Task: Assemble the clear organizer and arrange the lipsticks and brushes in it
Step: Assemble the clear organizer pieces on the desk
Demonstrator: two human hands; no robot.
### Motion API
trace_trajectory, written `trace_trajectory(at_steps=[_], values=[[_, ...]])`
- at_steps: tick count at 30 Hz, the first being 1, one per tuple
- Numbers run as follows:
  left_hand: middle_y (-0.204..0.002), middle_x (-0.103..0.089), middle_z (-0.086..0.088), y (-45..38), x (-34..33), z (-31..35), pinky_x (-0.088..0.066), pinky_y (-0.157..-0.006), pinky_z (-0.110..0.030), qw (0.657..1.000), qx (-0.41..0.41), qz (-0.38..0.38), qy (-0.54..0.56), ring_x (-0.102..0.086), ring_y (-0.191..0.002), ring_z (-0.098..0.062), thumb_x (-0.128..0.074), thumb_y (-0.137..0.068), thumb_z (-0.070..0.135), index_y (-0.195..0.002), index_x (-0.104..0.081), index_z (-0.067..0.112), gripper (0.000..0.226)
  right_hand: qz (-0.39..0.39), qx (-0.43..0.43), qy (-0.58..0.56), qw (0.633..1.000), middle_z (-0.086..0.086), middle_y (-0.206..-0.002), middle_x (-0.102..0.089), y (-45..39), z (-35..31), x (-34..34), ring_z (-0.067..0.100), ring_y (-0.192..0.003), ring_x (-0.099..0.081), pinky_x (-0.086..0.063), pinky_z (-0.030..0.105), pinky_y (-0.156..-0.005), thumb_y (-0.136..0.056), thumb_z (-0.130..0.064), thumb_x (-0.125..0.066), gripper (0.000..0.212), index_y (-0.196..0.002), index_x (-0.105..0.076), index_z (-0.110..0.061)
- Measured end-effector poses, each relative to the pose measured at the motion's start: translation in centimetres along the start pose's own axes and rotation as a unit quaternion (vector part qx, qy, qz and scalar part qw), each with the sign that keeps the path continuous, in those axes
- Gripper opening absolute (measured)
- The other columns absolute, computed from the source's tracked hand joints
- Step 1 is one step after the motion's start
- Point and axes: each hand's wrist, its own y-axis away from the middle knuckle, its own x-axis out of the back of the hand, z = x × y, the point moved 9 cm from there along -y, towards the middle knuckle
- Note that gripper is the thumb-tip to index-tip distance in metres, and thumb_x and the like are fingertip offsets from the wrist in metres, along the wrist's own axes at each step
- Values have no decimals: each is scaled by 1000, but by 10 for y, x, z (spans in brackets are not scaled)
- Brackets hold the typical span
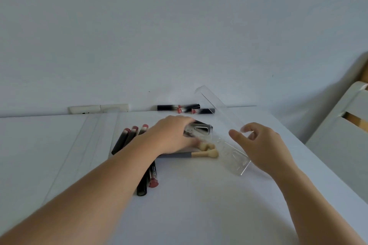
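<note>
- Both forearms fill the bottom of the frame, reaching up toward centre over the white bench [199, 205].
- Lower centre-left I see two lipsticks [148, 180] lying side by side on the bench, just under my left forearm: one uncapped with its pink end toward the camera, the other a dark tube.
- Left hand [173, 135], centre frame: fingers curled round a small clear organizer piece [199, 130] with a slot cut in it, dark backing showing through. Motion blur here; I cannot tell whether the piece is lifted or resting.
- Beneath that hand lie two brushes [207, 152], pale bristle heads pointing right, one grey handle running back under the palm.
- Left of the hand, three more lipsticks [129, 135] fan out, pink tips toward the upper part of the frame, lower ends hidden by my arm.
- Right hand [262, 143], right of centre: fingers loosely curled, thumb and fingertips pinching the long clear panel [217, 109].
- That panel runs tilted from lower right of centre up to upper centre, its lower end near the bench by the brushes, its upper end raised in front of the wall.
- Upper centre, along the bench's far edge against the wall [139, 26], another cluster of lipsticks [183, 108] lies flat.
- Far right: a white chair [338, 125].
</note>
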Motion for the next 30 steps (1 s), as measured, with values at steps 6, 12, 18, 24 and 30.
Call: trace_trajectory(at_steps=[6, 12, 18, 24, 30], values=[[-151, -48, 9, 5, -1, 6, -30, -110, -35, 998, -38, 46, -22, -41, -137, -17, -60, -75, 80, -148, -45, 31, 89, 38, -7, 31, 999, -12, -73, -63, 12, 2, 11, 9, -74, -61, -50, 33, -67, -81, -72, -55, 44, -106, -61, -36], [-134, -62, 8, -5, 12, -5, -40, -106, -35, 997, -24, 76, -2, -54, -123, -14, -72, -78, 66, -138, -57, 30, 71, 42, 20, 57, 997, -15, -70, -61, 10, -12, 10, 2, -72, -57, -44, 28, -62, -82, -72, -51, 45, -110, -60, -38], [-100, -67, 10, -3, 34, -14, -40, -96, -40, 995, -15, 94, 1, -58, -97, -10, -57, -94, 55, -96, -71, 35, 24, 40, 18, 41, 998, -14, -69, -62, 10, -10, 13, 4, -70, -58, -45, 29, -62, -79, -75, -52, 45, -105, -61, -39], [-74, -70, 9, 29, 51, -28, -42, -56, -21, 959, 47, 199, 197, -61, -60, 0, -43, -104, 48, -99, -69, 29, 33, 35, 45, -13, 998, -13, -65, -62, 20, -25, 10, 5, -65, -61, -50, 31, -61, -72, -78, -52, 47, -101, -62, -42], [-105, -78, 3, 67, 62, -51, -57, -74, -31, 848, 110, 193, 481, -77, -83, -19, -53, -104, 27, -128, -63, 38, 28, -24, 125, -2, 992, -22, -77, -62, 29, -51, 0, 1, -65, -60, -52, 31, -63, -73, -78, -54, 52, -118, -57, -52]])
